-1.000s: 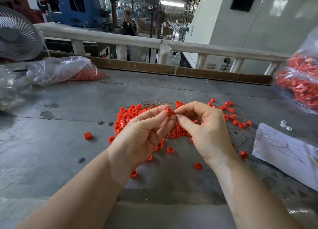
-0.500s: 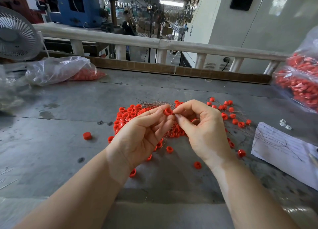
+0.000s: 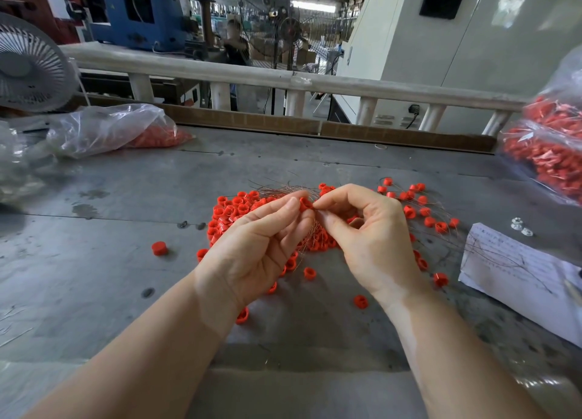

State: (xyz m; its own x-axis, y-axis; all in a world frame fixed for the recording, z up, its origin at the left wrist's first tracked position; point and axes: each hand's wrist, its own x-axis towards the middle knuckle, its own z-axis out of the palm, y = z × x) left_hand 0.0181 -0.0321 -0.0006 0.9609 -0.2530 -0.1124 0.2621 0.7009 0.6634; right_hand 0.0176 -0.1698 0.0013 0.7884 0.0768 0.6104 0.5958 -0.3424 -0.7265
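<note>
Pinching a red ring between thumb and forefinger, our left hand holds it up just above the table. Our right hand meets it from the other side, thumb and forefinger tips pressed together at the ring's edge; whether a wire sits between them is too fine for us to tell.

At the far left stands a fan, and near it lies a clear bag with orange-red pieces inside. One lone cap sits apart on the table. Next comes the pile of rings, tangled with thin wires; our hands cover its middle. More rings lie scattered past our right hand. Further right are a sheet of paper, small white nuts just beyond it, and a bulging bag of red parts.
</note>
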